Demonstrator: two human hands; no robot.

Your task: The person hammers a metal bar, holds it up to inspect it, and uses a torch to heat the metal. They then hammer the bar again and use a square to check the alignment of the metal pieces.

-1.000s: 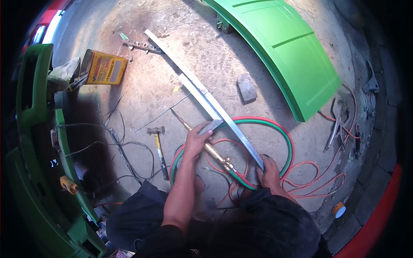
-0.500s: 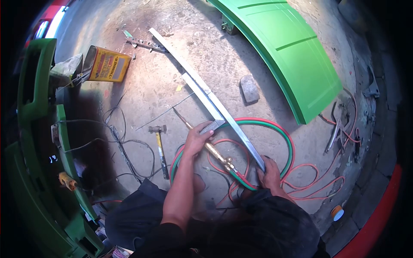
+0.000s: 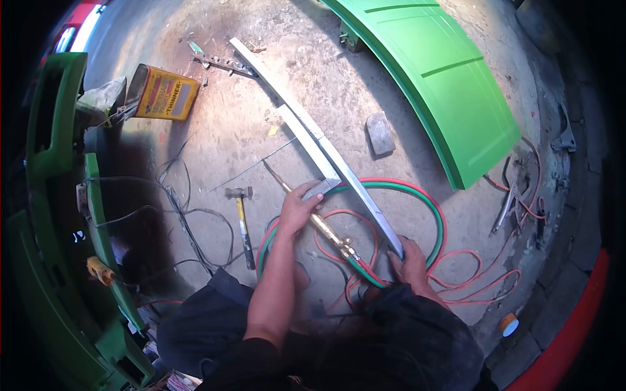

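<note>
My left hand (image 3: pixel 300 210) is closed on the short bent end of an angled metal strip (image 3: pixel 306 142), whose longer leg points up and away. Beside it runs a long straight metal bar (image 3: pixel 349 177), its near end gripped by my right hand (image 3: pixel 409 262). The two metal pieces lie close together, slanting toward the upper left. Below my left hand a brass gas torch (image 3: pixel 328 233) rests, joined to red and green twin hoses (image 3: pixel 427 202). A hammer (image 3: pixel 242 225) with a yellow and black handle lies to the left of my forearm.
A large green panel (image 3: pixel 443 85) stands at the upper right, with a grey block (image 3: pixel 379 134) near it. A yellow thinner can (image 3: pixel 168 93) is at the upper left. Green body parts (image 3: pixel 98 221) line the left side. Black cables (image 3: pixel 179 205) and a clamp (image 3: pixel 505 208) lie about.
Both hands keep their holds and have hardly moved. The view has shifted very slightly; the metal pieces stay nearly in place.
</note>
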